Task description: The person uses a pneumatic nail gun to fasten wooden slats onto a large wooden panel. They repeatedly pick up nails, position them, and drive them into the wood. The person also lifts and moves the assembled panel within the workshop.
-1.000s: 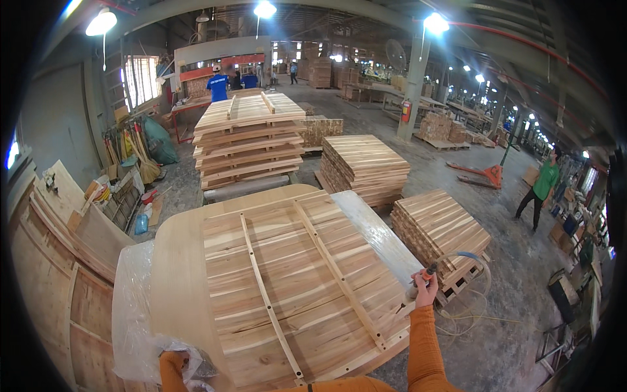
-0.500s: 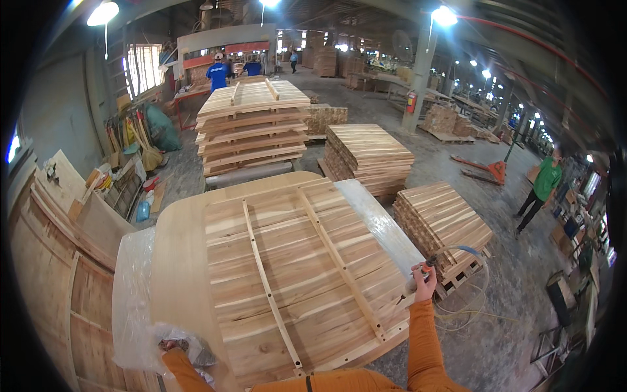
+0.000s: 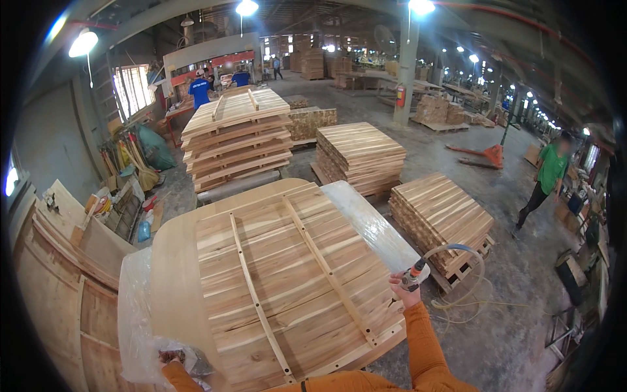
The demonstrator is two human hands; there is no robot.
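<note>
A large panel of light wooden boards point(image 3: 274, 326) lies flat in front of me, with two narrow wooden battens running lengthwise across it. A battens' row of dark spots shows along the nearer batten point(image 3: 257, 303) and the farther batten point(image 3: 330, 270). My right hand point(image 3: 408, 295) grips an air-powered driver point(image 3: 413, 273) at the panel's right edge; its clear hose loops off to the right. At the lower left, my left hand point(image 3: 168, 359) is at a clear plastic bag point(image 3: 196, 360) with small dark pieces inside. Its fingers are hidden by the bag.
Plastic-wrapped sheets point(image 3: 366, 219) stick out beyond the panel. Board stacks point(image 3: 444, 222) stand on pallets to the right, and a taller panel stack point(image 3: 238, 140) rises beyond. A person in green point(image 3: 552, 170) is at the right, near an orange pallet jack point(image 3: 486, 155). Wooden panels point(image 3: 49, 287) lean at left.
My view has shifted slightly. The right hand has turned, bringing the driver more fully into sight with its hose end up. My left hand stays at the bag.
</note>
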